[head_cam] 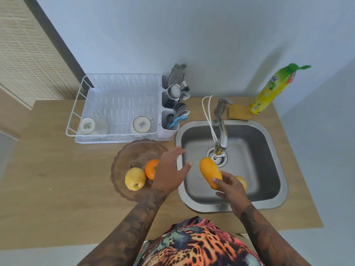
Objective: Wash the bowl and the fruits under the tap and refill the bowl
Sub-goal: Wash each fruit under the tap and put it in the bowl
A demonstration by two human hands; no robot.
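Patterned shirt (199,244) fills the bottom edge, both tattooed forearms reach up from it toward the work. Right hand (231,189) grips the lower end of the mango (210,174), fingers and thumb curled round it, and holds it over the sink (276,196) basin just in front of the tap (221,131) spout, likely so rinse water falls into the drain (216,158) and not on the table (57,198). No water stream can be made out, cannot tell if the tap runs. Left hand (170,169) is spread flat, fingers straight, holding nothing, and hovers between the bowl (123,160) and the sink rim, thumb pointing at the mango; judgement: placed to take or rub the fruit. Bowl is clear glass, sits on the table just left of the sink, close enough for a short carry. Inside it: a yellow apple (135,179) and an orange (151,168), touching each other, looks like refill is under way. One more yellowish fruit (242,182) lies in the sink, mostly hidden behind the right hand, kind unclear, probably waiting for its rinse. So the task seems past halfway: two fruits in, mango in hand, one left. Drying rack (115,108) stands behind the bowl with two upturned cups (87,126), cutlery holder (171,104) on its right side. Soap bottle (272,91) and sponge (239,111) sit behind the sink near the tap base, within reach for washing.
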